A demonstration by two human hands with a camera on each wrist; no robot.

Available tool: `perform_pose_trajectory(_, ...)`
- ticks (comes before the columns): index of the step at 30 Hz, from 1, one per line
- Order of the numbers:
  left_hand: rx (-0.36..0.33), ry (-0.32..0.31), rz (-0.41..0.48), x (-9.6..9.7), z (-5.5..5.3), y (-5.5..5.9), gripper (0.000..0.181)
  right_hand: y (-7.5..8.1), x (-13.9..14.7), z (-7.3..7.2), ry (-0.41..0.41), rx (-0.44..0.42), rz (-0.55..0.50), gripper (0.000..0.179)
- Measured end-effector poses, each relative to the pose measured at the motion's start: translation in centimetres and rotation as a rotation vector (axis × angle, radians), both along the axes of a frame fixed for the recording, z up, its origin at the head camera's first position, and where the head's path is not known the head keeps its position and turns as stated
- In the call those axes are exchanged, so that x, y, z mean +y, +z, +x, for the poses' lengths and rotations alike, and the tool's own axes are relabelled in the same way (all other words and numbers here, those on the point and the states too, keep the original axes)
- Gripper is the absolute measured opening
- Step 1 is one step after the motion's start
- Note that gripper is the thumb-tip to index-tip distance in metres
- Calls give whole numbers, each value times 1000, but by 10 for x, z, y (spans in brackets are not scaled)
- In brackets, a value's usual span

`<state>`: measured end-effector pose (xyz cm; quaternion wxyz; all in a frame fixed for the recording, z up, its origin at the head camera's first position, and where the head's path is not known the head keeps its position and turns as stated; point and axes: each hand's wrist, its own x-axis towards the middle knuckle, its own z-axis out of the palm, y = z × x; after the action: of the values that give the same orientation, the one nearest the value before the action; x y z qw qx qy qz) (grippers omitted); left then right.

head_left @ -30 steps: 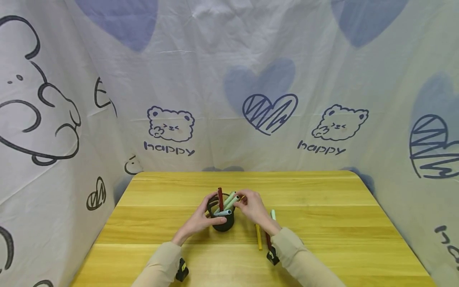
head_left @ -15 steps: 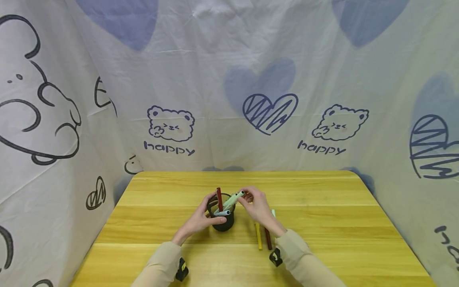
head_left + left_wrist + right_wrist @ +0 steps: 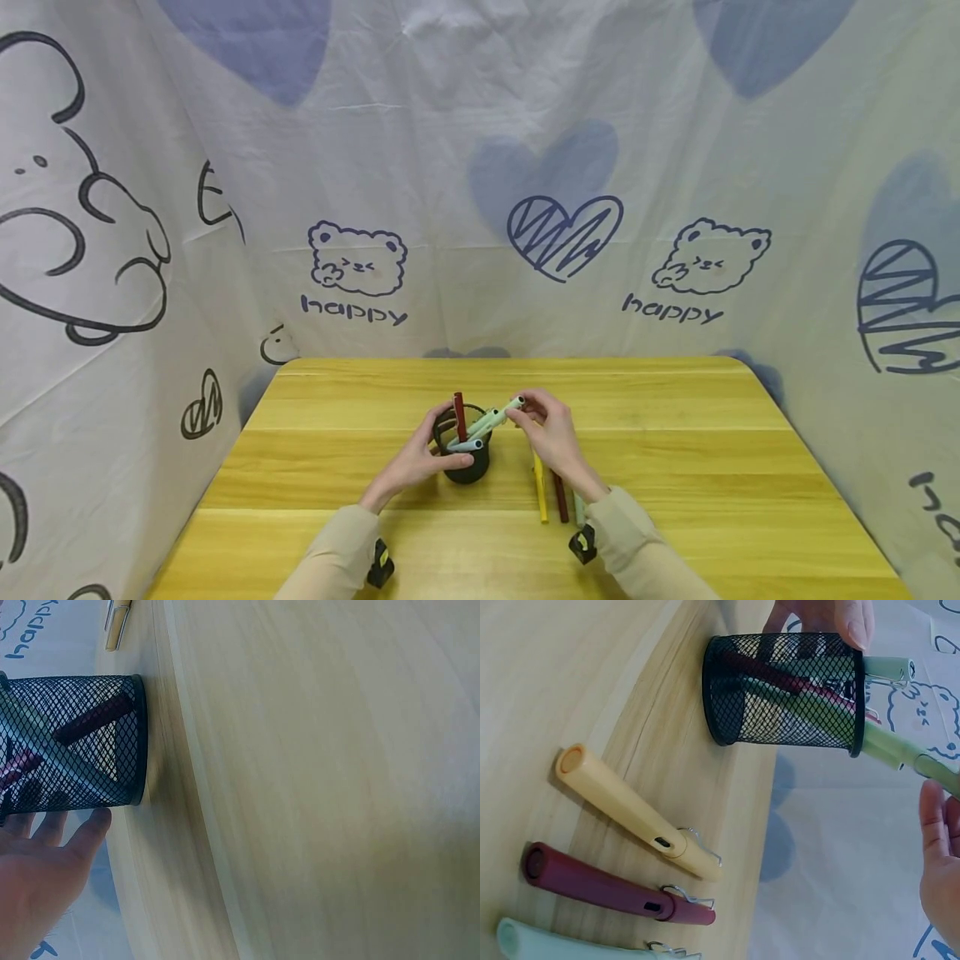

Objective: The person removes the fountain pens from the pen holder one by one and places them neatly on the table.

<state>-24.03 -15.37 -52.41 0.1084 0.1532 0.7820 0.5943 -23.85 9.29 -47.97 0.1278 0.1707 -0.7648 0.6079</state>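
Note:
My left hand (image 3: 412, 462) holds a black mesh pen holder (image 3: 467, 475) around its side, thumb at the front. Leaning out of its right side is a light green pen (image 3: 508, 412), pinched near its upper end by my right hand (image 3: 553, 429). Its lower part appears still within the mesh. Another light green pen (image 3: 885, 746) lies close alongside it. A red pen (image 3: 459, 417) stands nearly upright in the holder, and a pale blue pen (image 3: 467, 446) slants toward the front rim. In the left wrist view, the holder (image 3: 82, 742) shows crossed pens through its mesh.
To the right of the holder, a yellow pen (image 3: 630, 806), a dark red pen (image 3: 607, 889) and a mint pen (image 3: 562, 945) lie side by side on the wooden table (image 3: 300, 467). A printed cloth (image 3: 450, 292) hangs behind the table's far edge.
My right hand has moved right, drawing the light green pen farther out over the holder's rim. The left hand and the holder have stayed in place.

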Motion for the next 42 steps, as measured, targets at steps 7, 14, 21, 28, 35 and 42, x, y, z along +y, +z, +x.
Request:
perform_pose_trajectory(7,-5,0,6,0,0,0,95,-4,5,2,-23,84,-55,16)
perform_pose_trajectory(14,10,-2,-11,0,0,0,95,-8,6,3,-62,137,-149,16)
perform_pose_trajectory(21,3,-2,-8,0,1,1,96,-9,7,5,-45,136,-281,19)
perform_pose_trajectory(28,2,-1,1,0,2,2,95,-9,11,6,-13,127,-373,23)
perform_pose_trajectory(35,19,-12,3,-1,1,0,93,-10,16,8,9,124,-442,9)
perform_pose_trajectory(42,5,-11,17,-1,1,1,94,-7,23,11,-14,35,-528,10)
